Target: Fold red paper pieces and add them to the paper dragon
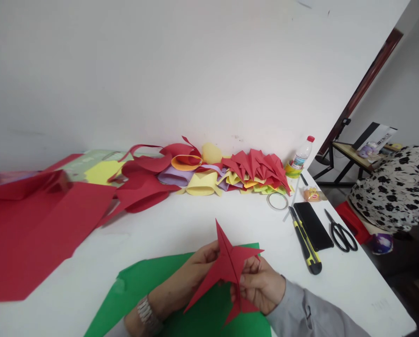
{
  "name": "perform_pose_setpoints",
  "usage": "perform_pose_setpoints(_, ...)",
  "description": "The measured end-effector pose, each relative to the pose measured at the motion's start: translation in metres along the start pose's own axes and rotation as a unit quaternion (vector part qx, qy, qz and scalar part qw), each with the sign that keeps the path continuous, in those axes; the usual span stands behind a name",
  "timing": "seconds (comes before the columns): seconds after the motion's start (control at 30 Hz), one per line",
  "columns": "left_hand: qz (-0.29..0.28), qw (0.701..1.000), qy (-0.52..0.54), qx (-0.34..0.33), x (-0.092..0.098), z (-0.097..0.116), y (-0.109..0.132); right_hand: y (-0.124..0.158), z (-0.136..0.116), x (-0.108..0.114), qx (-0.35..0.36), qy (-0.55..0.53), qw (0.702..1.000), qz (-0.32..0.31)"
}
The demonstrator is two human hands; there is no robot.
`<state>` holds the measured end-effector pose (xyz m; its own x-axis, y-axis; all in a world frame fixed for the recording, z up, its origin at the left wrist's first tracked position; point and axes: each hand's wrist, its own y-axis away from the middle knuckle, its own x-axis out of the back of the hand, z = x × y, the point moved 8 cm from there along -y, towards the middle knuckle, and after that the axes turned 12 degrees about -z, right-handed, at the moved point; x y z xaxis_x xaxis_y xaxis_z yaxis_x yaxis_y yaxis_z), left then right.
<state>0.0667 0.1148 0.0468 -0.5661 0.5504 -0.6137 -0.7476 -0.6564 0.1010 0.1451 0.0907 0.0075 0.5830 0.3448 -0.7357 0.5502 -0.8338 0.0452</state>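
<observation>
Both hands near centre, low in my view, just above the bench [181,224]. Left hand [197,271] and right hand [261,285] are each clamped on the red folded paper [228,264]: left grip pinches its left side, right grip pinches the lower right, fingers closed on the paper. The paper is a pointed, star-like fold, one tip up, one out to the right, long tips down-left and down. It's held clear of the green sheet [142,285], which lies flat on the bench under the hands.

Metal watch [148,313] on the left wrist, grey sleeve [300,313] on the right arm.

Around it:
- Large red sheets [30,234] at left, partly over the bench edge.
- Pile of folded paper [212,173] (red, yellow, purple, orange) along the far wall.
- Water bottle [302,154] upright at far right, red cap.
- Tape roll [277,201] flat, right of centre.
- Utility knife [305,243], black flat case [312,224] and scissors [341,234] side by side at right, well apart from the hands. Scissors blades together.
- Small snack packet [312,194] just beyond the case.

Another person in floral cloth [395,187] sits off the right end of the bench.
</observation>
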Motion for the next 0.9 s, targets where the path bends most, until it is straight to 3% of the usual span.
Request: perform_pose_setpoints(0.9,0.003,1.0,0.014,0.005,-0.0009,-0.0018,0.0002,0.0014,0.0024,0.004,-0.016,-0.014,1.0,0.01)
